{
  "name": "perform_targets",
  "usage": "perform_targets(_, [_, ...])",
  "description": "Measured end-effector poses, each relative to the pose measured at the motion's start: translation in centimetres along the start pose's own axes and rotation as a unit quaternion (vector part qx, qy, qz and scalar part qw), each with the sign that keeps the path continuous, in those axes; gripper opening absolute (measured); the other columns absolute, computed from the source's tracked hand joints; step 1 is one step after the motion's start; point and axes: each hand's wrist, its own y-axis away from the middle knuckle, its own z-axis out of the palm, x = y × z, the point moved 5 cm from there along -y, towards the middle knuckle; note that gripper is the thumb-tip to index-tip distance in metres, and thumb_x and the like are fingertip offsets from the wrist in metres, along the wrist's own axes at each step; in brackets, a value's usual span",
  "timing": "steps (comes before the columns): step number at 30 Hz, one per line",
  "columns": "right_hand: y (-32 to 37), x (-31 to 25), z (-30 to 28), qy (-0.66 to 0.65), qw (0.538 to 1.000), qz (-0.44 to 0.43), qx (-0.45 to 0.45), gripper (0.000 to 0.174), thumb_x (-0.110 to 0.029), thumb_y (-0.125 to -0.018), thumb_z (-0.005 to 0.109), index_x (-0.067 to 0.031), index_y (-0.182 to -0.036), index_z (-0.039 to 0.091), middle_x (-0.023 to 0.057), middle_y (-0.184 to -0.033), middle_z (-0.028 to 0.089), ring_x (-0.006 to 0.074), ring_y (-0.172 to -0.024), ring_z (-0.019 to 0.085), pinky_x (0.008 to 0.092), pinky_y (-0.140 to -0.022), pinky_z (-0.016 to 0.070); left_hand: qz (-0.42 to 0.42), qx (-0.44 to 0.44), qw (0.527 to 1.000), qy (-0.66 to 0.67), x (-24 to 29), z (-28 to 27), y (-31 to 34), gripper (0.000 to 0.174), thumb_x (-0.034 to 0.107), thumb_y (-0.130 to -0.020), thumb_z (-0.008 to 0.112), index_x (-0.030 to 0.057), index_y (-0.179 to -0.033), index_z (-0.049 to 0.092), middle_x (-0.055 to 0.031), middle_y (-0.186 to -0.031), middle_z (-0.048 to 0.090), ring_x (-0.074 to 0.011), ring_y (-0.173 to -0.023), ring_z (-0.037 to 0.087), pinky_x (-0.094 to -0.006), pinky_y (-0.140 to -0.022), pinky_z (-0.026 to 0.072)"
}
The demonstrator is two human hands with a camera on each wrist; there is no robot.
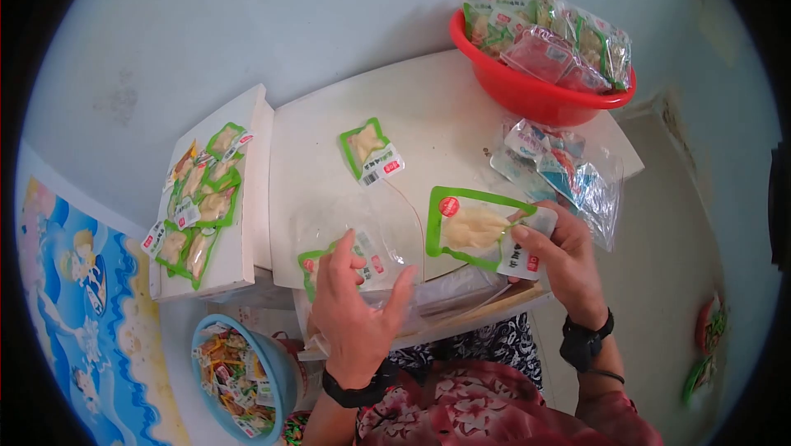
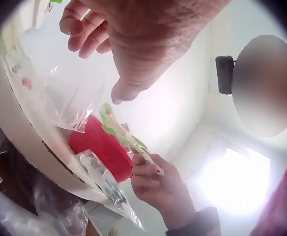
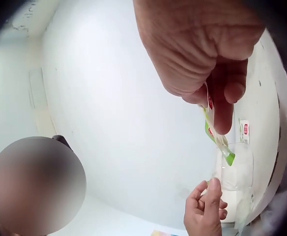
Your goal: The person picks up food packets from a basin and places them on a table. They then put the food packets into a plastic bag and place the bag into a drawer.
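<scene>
My right hand pinches a green-edged food packet by its white end, thumb on top, and holds it up over the table's front edge. Pale food shows through its clear front. To the left, my left hand is held palm inward with thumb and fingers apart and nothing between them. Under its fingertips in the head view lies a clear plastic bag, along with another green-edged packet, partly covered by the hand. The left wrist view shows the held packet edge-on, beyond the left thumb.
A single packet lies mid-table. More packets are piled on a white stand at left. A red basin full of bagged packets stands at back right, near clear wrappers. On the floor, a blue bucket holds small packets.
</scene>
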Motion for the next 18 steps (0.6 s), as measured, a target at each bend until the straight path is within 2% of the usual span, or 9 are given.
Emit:
perform_targets(1, [-0.2, -0.1, 0.5, 0.021, 1.000, 0.016, -0.006, 0.019, -0.016, -0.100, 0.068, 0.0002, -0.110, 0.065, 0.0058, -0.089, 0.072, 0.0098, -0.072, 0.070, 0.0244, -0.060, 0.0582, 0.019, 0.007, 1.000, -0.021, 0.5, 0.3, -0.2, 0.065, 0.017, -0.079, 0.085, -0.0015, -0.134, 0.054, -0.0054, -0.083, 0.057, -0.0216, -0.075, 0.059, -0.0363, -0.064, 0.0493])
perform_targets(5, [-2.0, 1.6, 2.3, 0.053, 0.997, -0.024, -0.054, 0.022, -0.017, -0.100, 0.069, 0.0014, -0.111, 0.067, 0.0034, -0.088, 0.071, 0.0065, -0.069, 0.066, 0.0208, -0.058, 0.0530, -0.020, -0.020, 1.000, 0.007, -0.5, 1.9, -0.2, 0.051, 0.011, -0.083, 0.080, -0.0001, -0.127, 0.058, -0.0069, -0.082, 0.056, -0.0249, -0.076, 0.060, -0.0403, -0.067, 0.0502])
perform_targets(7, [-2.7, 1.3, 3.0, 0.090, 0.993, 0.004, -0.076, 0.022, -0.017, -0.100, 0.068, 0.0020, -0.111, 0.066, 0.0038, -0.088, 0.071, 0.0069, -0.067, 0.066, 0.0217, -0.057, 0.0532, -0.025, -0.034, 0.999, 0.019, -1.1, 2.4, 0.1, 0.045, 0.007, -0.084, 0.076, 0.0003, -0.125, 0.060, -0.0086, -0.083, 0.058, -0.0267, -0.078, 0.060, -0.0415, -0.068, 0.0505])
perform_targets(8, [-2.9, 1.3, 3.5, 0.109, 0.990, 0.018, -0.087, 0.022, -0.017, -0.101, 0.068, 0.0024, -0.110, 0.066, 0.0040, -0.088, 0.071, 0.0071, -0.066, 0.065, 0.0222, -0.057, 0.0533, -0.007, -0.024, 0.999, 0.020, -0.9, 2.4, 0.0, 0.041, 0.005, -0.085, 0.075, 0.0006, -0.123, 0.061, -0.0089, -0.084, 0.059, -0.0255, -0.075, 0.060, -0.0405, -0.068, 0.0506])
perform_targets(10, [-3.7, 1.8, 4.6, 0.063, 0.990, 0.013, -0.124, 0.023, -0.018, -0.101, 0.067, 0.0031, -0.111, 0.066, 0.0043, -0.087, 0.071, 0.0071, -0.064, 0.065, 0.0222, -0.054, 0.0510, 0.028, -0.002, 0.999, 0.021, -0.3, 2.3, -0.4, 0.034, 0.001, -0.087, 0.071, 0.0010, -0.120, 0.064, -0.0095, -0.086, 0.060, -0.0231, -0.071, 0.059, -0.0383, -0.067, 0.0506])
perform_targets(14, [-5.1, 1.9, 7.0, 0.025, 0.983, 0.057, -0.172, 0.024, -0.019, -0.103, 0.064, 0.0037, -0.111, 0.064, 0.0047, -0.085, 0.070, 0.0075, -0.060, 0.065, 0.0214, -0.048, 0.0449, 0.083, 0.016, 0.996, 0.012, 1.0, 2.0, -1.0, 0.033, -0.003, -0.084, 0.068, 0.0014, -0.117, 0.064, -0.0125, -0.089, 0.061, -0.0288, -0.075, 0.061, -0.0410, -0.066, 0.0507])
perform_targets(18, [-6.2, 2.9, 9.1, 0.035, 0.980, 0.064, -0.183, 0.023, -0.019, -0.103, 0.063, 0.0026, -0.111, 0.062, 0.0049, -0.084, 0.070, 0.0076, -0.058, 0.064, 0.0200, -0.046, 0.0408, 0.117, 0.011, 0.993, 0.030, 1.6, 2.4, -0.2, 0.035, -0.006, -0.081, 0.066, 0.0014, -0.116, 0.064, -0.0129, -0.090, 0.060, -0.0324, -0.077, 0.060, -0.0433, -0.066, 0.0498])
